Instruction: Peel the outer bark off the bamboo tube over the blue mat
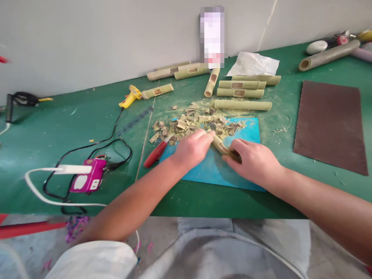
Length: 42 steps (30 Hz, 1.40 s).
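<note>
A bamboo tube (220, 145) with a rectangular opening cut in its side lies slantwise between my hands, over a blue mat (209, 176). My left hand (195, 146) is closed at the tube's far end, its fingertips pressed against it. Around the near end, the fingers of my right hand (252, 155) are wrapped, hiding part of that end. Just beyond the tube is a heap of bamboo chips (186, 124) and shavings. Left of my left hand lies a red-handled knife (156, 154), its blade pointing toward the chips.
Several bamboo tubes (244, 104) lie behind the chips, some with cut openings. A yellow glue gun (130, 97) and a purple power adapter (88, 176) with cables are at left. A brown sheet (331, 126) lies at right; white paper (253, 64) sits near the wall.
</note>
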Each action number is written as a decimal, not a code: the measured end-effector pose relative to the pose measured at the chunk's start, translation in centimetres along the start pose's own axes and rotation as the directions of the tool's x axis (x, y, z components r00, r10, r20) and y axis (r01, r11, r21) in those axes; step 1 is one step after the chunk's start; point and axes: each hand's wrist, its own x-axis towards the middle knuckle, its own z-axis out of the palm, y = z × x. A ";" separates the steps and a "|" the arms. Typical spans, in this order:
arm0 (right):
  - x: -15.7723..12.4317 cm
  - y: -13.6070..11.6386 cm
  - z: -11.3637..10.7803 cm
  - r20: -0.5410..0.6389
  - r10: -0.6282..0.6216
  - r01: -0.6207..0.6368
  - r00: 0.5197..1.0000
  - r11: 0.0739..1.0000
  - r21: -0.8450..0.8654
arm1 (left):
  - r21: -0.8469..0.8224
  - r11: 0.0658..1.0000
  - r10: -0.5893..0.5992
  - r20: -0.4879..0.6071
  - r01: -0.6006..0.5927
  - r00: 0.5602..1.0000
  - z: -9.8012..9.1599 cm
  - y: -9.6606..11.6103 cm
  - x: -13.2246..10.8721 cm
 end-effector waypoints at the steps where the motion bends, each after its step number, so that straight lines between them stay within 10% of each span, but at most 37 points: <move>1: 0.0 0.0 -0.1 0.006 0.002 -0.002 1.000 1.000 0.000 | 0.007 1.000 0.011 0.006 -0.011 1.000 0.0 0.0 0.0; 42: 0.0 0.1 -0.3 -0.004 0.005 -0.005 1.000 0.992 -0.124 | -0.006 1.000 -0.002 -0.005 0.002 1.000 0.1 -0.3 0.0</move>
